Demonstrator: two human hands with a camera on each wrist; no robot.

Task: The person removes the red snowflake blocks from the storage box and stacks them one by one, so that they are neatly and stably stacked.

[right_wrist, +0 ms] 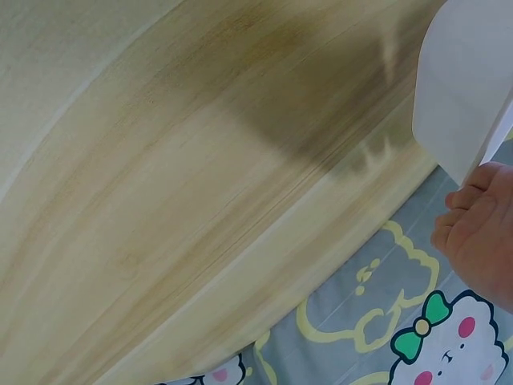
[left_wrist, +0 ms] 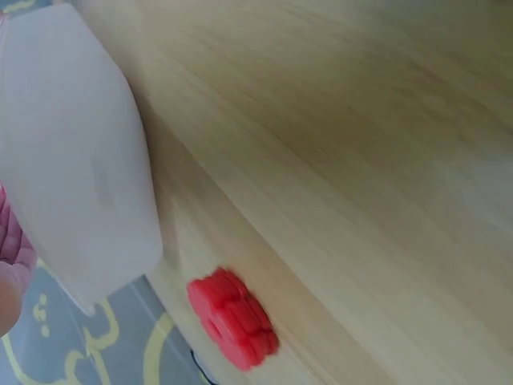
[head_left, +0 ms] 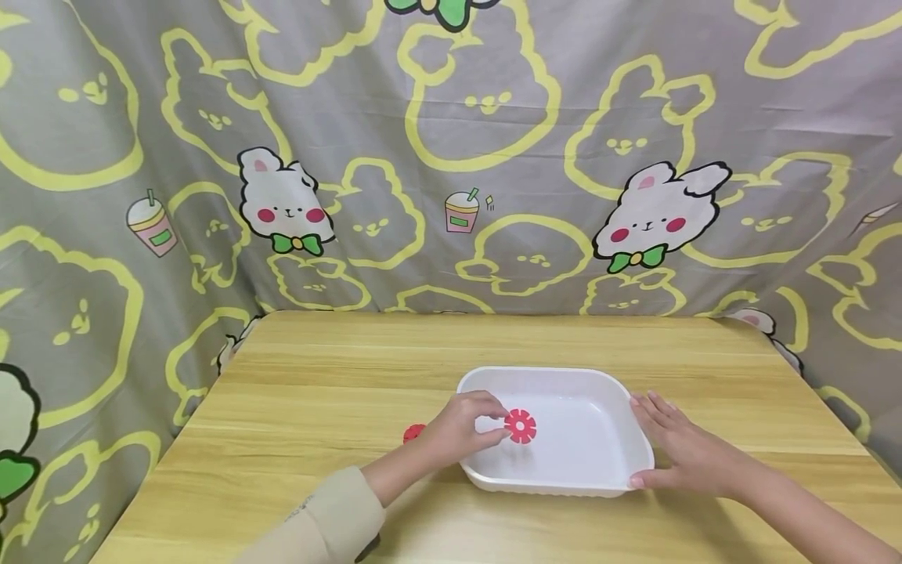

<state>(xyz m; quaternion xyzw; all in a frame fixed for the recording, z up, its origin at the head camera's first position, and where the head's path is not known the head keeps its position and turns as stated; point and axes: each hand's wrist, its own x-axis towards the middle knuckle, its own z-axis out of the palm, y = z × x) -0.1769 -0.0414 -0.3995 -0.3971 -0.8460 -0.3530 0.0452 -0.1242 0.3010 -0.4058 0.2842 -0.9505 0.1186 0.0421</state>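
My left hand point(head_left: 461, 427) reaches over the left side of a white plastic basin point(head_left: 637, 439). Between its thumb and forefinger it pinches a red notched disc point(head_left: 530, 427), shaped like a flower with a round hole in the middle, above the basin's floor. My right hand point(head_left: 687, 454) rests against the basin's right rim, fingers extended toward the back and thumb at the front corner. A small stack of the same red discs point(left_wrist: 232, 321) lies on the table left of the basin, partly hidden behind the left forearm in the head view.
The basin stands on a wood-grain table point(head_left: 317, 392) with rounded corners. Behind and beside the table hangs a grey curtain point(head_left: 366, 125) printed with yellow outlines and white rabbits.
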